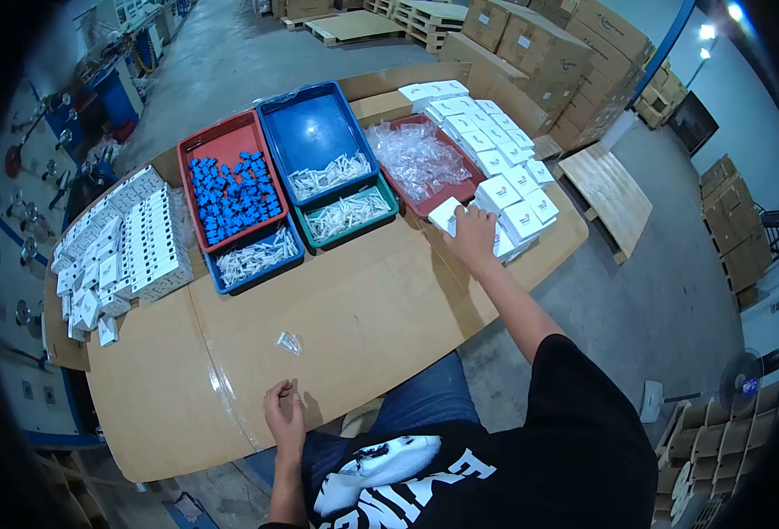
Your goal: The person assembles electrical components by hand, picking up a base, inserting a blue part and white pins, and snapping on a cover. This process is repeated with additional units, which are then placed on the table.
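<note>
**Right hand at a white box; left hand beside the near edge**

Cardboard-covered tabletop (345, 309) viewed from above. The right hand (475, 236) has its grip closed, thumb and bent fingers, about one white box (444, 213), at the near corner of a red tray (432, 201) heaped with clear plastic bags (411, 157). Stacked white boxes (492, 163) extend beside this tray along the right end of the tabletop, as far as its far edge. The left hand (285, 414) lies at the near edge; its grip is slack, fingers loosely curled and thumb apart, with nothing visible in it. Just beyond its fingertips, and not touching them, lies a small clear packet (290, 344) of white pieces. Toward the far edge, left of the bags, a second red tray (229, 141) contains blue pieces, and a large blue tray (310, 128) contains white pieces in its near portion. Nearer the person, a small blue tray (241, 284) and a green tray (360, 227) hold similar white pieces. Rows of boxes with dark openings (154, 238) occupy the left end.
</note>
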Tool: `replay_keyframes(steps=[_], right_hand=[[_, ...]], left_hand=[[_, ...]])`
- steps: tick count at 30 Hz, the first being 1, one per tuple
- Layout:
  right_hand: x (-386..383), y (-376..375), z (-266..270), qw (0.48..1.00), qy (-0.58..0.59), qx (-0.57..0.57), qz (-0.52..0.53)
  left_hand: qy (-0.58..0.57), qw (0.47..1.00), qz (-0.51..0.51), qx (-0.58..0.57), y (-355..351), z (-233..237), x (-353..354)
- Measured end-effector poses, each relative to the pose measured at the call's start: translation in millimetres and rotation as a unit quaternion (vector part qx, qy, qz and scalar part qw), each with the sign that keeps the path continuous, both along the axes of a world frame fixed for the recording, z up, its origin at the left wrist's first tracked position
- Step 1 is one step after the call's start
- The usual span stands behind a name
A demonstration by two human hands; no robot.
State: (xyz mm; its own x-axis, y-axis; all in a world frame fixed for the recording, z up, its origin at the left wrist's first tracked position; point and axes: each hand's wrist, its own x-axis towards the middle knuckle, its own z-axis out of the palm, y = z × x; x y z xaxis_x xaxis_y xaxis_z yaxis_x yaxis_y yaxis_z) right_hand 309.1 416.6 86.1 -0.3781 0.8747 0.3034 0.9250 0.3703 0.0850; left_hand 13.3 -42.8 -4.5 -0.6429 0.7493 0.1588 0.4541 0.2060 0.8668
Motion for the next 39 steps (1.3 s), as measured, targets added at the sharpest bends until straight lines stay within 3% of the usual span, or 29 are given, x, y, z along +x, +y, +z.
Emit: replay_keyframes(steps=[4,16,20,22,25,26,28,30,31,32,33,35,39], right_hand=[[3.4,1.8,-9.1,0.996,-0.030,-0.012,-0.083],[12.2,25.6,-52.4,0.994,-0.083,-0.029,-0.064],[30.3,51.6,-91.7,0.995,-0.076,0.052,-0.048],[25.9,41.2,-76.6,0.995,-0.090,0.014,-0.038],[8.6,18.2,-36.4,0.997,-0.071,0.027,-0.018],[-6.2,7.1,-13.8,0.999,-0.042,0.021,-0.011],[-25.2,3.4,0.5,0.998,-0.027,0.056,0.021],[-59.8,-2.7,18.0,0.997,-0.029,0.063,0.043],[-85.0,-9.0,27.5,0.997,-0.002,0.022,0.075],[-110.3,-18.0,33.1,0.994,0.023,-0.021,0.107],[-139.2,-26.3,33.3,0.981,0.076,-0.003,0.180],[-213.5,-59.4,41.5,0.940,0.165,-0.006,0.298],[-377.2,-138.0,61.0,0.858,0.180,-0.122,0.466]], left_hand=[[-0.022,0.999,0.021,-0.007,6.4,6.4,2.7],[0.056,0.998,0.033,-0.021,8.3,8.0,0.9],[-0.096,0.992,0.066,0.046,1.0,2.3,-6.4],[-0.176,0.975,0.083,0.106,-6.7,-6.8,-16.9],[-0.077,0.988,0.115,0.071,-14.6,23.8,-56.9],[-0.042,0.988,0.133,0.069,-22.7,3.1,-83.0],[-0.020,0.976,0.211,0.056,-29.5,10.3,-129.2],[0.089,0.967,0.234,0.035,-43.9,10.1,-186.3],[0.088,0.964,0.247,0.039,-47.5,15.0,-212.7],[0.159,0.956,0.245,0.000,-52.1,19.7,-236.3],[0.229,0.942,0.242,-0.040,-55.8,21.9,-252.3],[0.239,0.937,0.244,-0.068,-59.4,11.8,-274.9],[0.288,0.921,0.224,-0.141,-59.3,21.6,-273.8]])
